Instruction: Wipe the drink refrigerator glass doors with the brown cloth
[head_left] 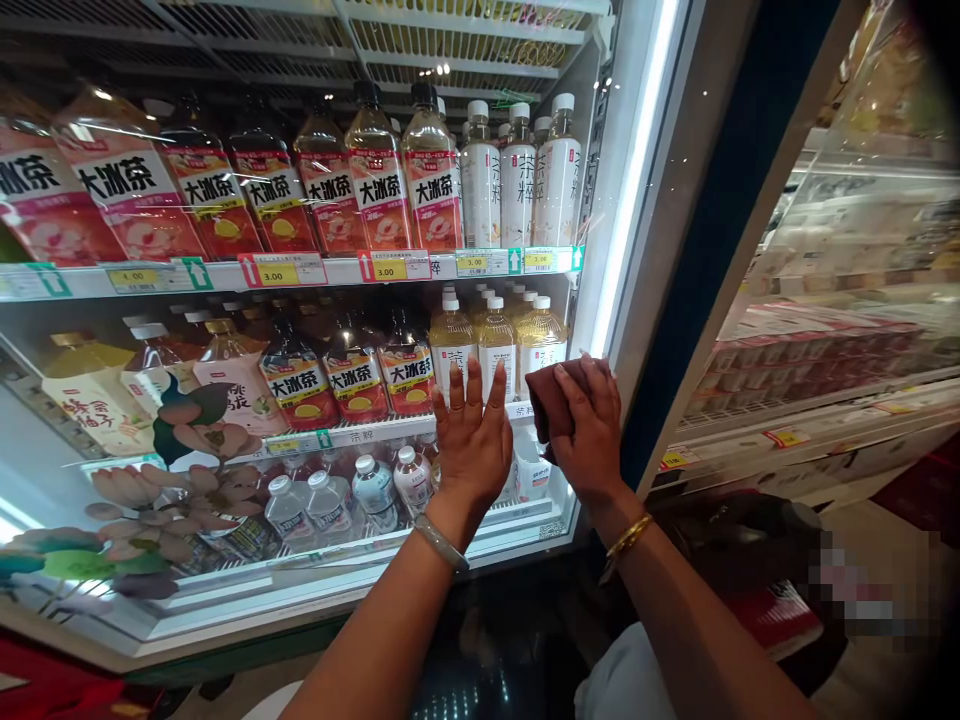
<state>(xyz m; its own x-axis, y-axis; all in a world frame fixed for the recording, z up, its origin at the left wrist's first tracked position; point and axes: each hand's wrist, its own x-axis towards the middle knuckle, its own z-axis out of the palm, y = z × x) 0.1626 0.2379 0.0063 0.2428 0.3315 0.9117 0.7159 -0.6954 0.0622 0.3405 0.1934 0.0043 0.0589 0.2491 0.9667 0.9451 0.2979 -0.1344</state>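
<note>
I see the fridge door, its glass printed with pink flowers low on the left. Behind it, brown bottles read 大冰茶, white-capped ones 茶粹, and the price tags show 3.00 and 4.00. My left hand lies flat on the glass, fingers spread wide. My right hand presses a folded maroon cloth against the door's right edge, fingers wrapped over it.

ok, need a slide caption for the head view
Left hand flat on glass fridge door, right hand pressing a dark brown cloth near its edge.
</note>
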